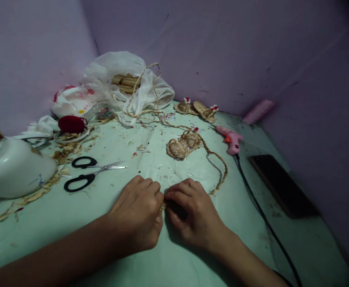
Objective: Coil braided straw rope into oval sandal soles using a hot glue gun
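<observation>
My left hand (pixel 138 213) is closed in a fist over the table, its knuckles up. Beside it my right hand (pixel 194 213) curls in a pinch, thumb and fingertips meeting close to the left thumb. Between them shows a sliver of a small straw-coloured piece (pixel 163 206), mostly hidden by the fingers. A braided straw cord (pixel 224 171) curves down to just beyond my right hand. Above the hands lies a coiled braided slipper shape (pixel 183 145). Left of my left hand, black-handled scissors (pixel 95 171) lie with the blades slightly apart.
A pink glue gun (pixel 230 139) and a phone (pixel 283 185) lie at right, the gun's black cord running forward. Two small woven slippers (pixel 197 109) sit by the wall. Behind are a plastic bag (pixel 123 63) and red yarn (pixel 72 124); a white container (pixel 19 167) stands left.
</observation>
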{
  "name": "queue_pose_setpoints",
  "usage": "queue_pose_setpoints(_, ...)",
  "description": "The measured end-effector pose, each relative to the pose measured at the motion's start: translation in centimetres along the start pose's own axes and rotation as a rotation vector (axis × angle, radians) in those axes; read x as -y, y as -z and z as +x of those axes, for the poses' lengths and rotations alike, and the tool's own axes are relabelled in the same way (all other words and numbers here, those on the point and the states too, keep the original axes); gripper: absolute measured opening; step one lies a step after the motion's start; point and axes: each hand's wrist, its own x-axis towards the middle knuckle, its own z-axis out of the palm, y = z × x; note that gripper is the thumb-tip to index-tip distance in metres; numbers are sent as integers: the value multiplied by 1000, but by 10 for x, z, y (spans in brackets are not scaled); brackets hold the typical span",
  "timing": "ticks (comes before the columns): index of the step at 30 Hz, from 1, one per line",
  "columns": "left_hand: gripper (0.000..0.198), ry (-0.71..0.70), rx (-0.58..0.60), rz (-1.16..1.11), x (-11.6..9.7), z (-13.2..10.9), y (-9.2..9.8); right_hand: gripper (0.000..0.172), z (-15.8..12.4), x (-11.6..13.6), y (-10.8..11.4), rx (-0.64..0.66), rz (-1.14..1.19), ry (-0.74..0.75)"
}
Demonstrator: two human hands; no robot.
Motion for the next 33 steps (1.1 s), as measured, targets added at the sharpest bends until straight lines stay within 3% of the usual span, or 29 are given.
queue_pose_setpoints(3,18,25,76,-103,7,-4,7,34,-5,-4,5,-38,0,59)
queue_pose_setpoints(5,27,48,63,-144,8,-5,9,41,-7,-7,9,-89,-1,61)
queue_pose_setpoints(10,20,5,-26,-125,1,0,3,28,-7,-13,19,-63,1,37)
queue_pose_setpoints(20,14,-53,-99,-104,2,8,-3,10,-7,-11,13,-39,11,14)
queue_pose_setpoints(29,8,-94,-88,-205,6,17,-4,9,-4,-10,11,-90,157,-82)
queue_pose_setpoints(33,9,-95,-70,-259,7,19,-4,13,-8,-12,15,-22,180,-105)
